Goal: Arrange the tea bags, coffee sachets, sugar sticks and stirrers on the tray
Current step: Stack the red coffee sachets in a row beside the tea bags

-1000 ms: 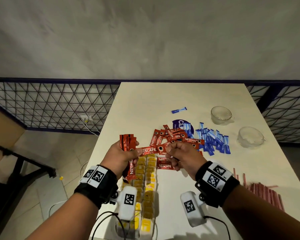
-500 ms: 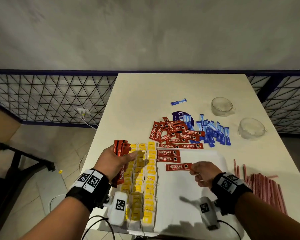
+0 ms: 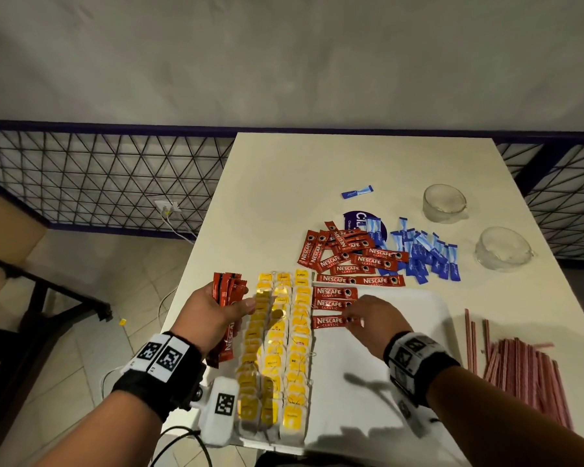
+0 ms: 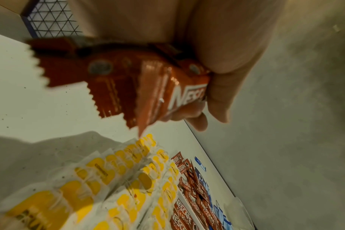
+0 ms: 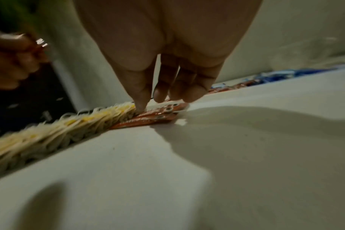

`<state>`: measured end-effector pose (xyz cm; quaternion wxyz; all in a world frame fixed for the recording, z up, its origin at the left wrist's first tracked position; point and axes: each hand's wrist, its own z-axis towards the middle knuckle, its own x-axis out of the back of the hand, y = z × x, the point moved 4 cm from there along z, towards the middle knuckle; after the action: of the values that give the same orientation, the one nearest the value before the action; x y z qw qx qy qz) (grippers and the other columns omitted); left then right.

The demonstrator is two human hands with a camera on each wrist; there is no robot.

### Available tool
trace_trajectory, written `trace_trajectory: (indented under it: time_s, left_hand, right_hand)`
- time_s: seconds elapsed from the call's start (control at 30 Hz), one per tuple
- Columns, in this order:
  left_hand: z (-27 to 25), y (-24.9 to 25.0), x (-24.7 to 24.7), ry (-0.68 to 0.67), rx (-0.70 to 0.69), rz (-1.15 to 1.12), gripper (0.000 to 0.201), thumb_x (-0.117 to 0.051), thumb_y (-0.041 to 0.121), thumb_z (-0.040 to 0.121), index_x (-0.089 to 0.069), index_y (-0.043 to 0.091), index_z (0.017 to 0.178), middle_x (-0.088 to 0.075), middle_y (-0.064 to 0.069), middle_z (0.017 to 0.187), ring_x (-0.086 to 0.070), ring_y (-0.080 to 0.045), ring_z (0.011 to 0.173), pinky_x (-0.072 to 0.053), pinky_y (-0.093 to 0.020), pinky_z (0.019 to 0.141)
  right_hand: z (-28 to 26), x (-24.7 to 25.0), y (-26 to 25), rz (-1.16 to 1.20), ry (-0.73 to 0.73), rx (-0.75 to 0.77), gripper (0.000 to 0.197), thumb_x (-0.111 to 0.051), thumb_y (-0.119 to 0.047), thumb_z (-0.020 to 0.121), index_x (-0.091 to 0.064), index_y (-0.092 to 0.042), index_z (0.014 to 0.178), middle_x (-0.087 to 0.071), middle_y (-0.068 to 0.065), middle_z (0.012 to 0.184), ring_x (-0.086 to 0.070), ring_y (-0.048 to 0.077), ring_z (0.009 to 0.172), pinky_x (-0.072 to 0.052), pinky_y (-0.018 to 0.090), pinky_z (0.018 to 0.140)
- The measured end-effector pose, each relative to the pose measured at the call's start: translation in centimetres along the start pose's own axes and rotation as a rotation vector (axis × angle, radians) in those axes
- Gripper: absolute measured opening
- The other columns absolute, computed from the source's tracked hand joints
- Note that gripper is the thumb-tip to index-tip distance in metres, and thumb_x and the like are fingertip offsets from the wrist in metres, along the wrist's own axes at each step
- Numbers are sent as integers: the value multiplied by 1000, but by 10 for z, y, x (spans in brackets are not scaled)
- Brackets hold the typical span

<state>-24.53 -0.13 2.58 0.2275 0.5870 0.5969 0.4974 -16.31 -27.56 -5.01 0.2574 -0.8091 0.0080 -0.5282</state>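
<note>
Head view, cream table (image 3: pixel 284 183) by mesh railing (image 3: pixel 98 183), left hand (image 3: pixel 213 315) fingers gripping coffee sachets (image 3: pixel 228 291), right hand (image 3: pixel 375 323) fingers pinching one sachet (image 3: pixel 329 321)

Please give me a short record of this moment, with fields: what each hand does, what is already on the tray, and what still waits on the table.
left hand: grips a bundle of coffee sachets
right hand: fingers on the third sachet, laying it on the tray
on tray: tea bags in rows, three sachets beside them
on table: loose sachet pile, blue sugar sticks, stirrers, two glass cups
</note>
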Motion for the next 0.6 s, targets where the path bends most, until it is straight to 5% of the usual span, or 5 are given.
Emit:
trace_trajectory:
  time_s: [0.13,0.6]
  left_hand:
    - [-3,0,-2,-3,11,-24,24,-75,16,81,-62,10,101,-72,-17,81,-58,-22,57,-51,-35,62]
    - [-3,2,-2,0,11,-21,24,-74,18,82,-62,9,100,-74,-9,78,-59,-23,58,-52,-38,64]
  right_hand:
    - [14,-17,-11,-191,-106,188,29,-49,-29,95,-67,-26,117,-59,-2,117,-49,21,116,-39,27,99]
    - [17,-15,-21,-253,-39,127,28,-42,-23,97,-67,-26,110,-61,-1,112,-55,22,107,-46,31,89]
